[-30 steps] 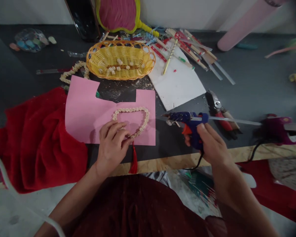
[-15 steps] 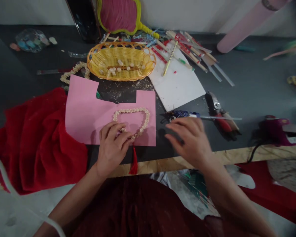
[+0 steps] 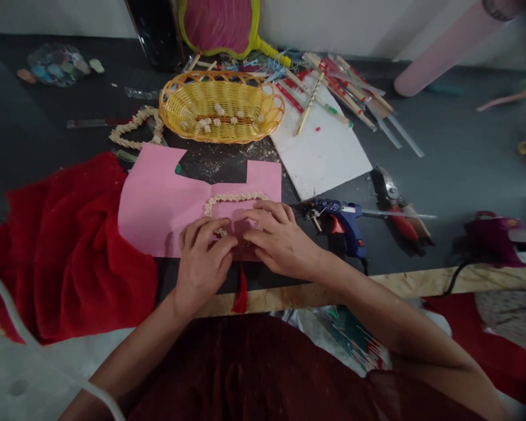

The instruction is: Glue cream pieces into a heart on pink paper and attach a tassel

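A loop of small cream beads [image 3: 236, 197] lies on a pink sheet [image 3: 158, 199], with a red tassel [image 3: 241, 292] hanging from its near side at the table's front edge. My left hand [image 3: 204, 251] has its curled fingers and thumb closed on the loop's lower left part. Just to its right, my right hand [image 3: 280, 240] rests over the right side of the loop, fingers bent and covering that side; whether it grips the beads is hidden. Right of my hands lies a blue glue gun [image 3: 346, 219] with an orange trigger.
Behind the sheet stands a yellow basket [image 3: 221, 131] with several cream pieces. Another bead loop [image 3: 135, 128] is beside it. Red cloth [image 3: 79, 251] lies left; white board [image 3: 324, 152], sticks [image 3: 355, 93], pliers [image 3: 397, 210] and a purple tool [image 3: 497, 237] lie right.
My right hand has moved left from over the glue gun to the bead loop, uncovering the gun. My left hand stays at the loop. The view has shifted slightly.
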`<control>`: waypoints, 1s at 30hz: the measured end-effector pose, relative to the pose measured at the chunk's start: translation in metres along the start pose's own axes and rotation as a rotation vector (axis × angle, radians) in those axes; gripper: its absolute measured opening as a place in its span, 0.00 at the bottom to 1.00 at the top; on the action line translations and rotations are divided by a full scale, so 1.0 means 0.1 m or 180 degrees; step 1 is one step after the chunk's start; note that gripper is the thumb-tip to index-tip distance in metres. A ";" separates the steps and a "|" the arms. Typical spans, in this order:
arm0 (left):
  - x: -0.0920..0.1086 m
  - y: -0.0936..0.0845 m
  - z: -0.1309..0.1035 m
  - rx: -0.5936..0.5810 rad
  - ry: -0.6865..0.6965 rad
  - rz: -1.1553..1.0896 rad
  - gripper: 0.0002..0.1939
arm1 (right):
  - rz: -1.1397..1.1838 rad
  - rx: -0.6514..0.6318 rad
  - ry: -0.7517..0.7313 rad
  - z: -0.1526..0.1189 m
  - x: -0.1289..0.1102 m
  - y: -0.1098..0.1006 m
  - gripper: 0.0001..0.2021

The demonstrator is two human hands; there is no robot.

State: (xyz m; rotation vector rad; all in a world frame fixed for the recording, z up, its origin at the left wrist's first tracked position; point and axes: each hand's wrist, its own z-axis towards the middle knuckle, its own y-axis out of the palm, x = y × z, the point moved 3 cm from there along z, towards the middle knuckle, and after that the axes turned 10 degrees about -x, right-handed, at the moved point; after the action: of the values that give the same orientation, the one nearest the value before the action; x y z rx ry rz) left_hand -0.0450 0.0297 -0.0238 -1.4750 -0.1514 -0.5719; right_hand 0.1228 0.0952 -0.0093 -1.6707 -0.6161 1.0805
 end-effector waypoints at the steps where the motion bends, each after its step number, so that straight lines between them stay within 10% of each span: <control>1: 0.00 0.00 0.00 -0.0013 0.0000 0.0001 0.08 | 0.0010 0.0008 0.0008 0.01 0.00 0.01 0.11; 30: 0.03 -0.02 0.02 -0.0074 -0.0104 0.0028 0.07 | 0.0234 0.0269 0.0083 -0.04 0.04 0.10 0.14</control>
State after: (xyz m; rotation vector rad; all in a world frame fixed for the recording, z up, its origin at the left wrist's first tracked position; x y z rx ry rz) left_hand -0.0429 0.0310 -0.0208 -1.5075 -0.1643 -0.5444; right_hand 0.1270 0.0929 -0.0192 -1.6423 -0.4891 1.1203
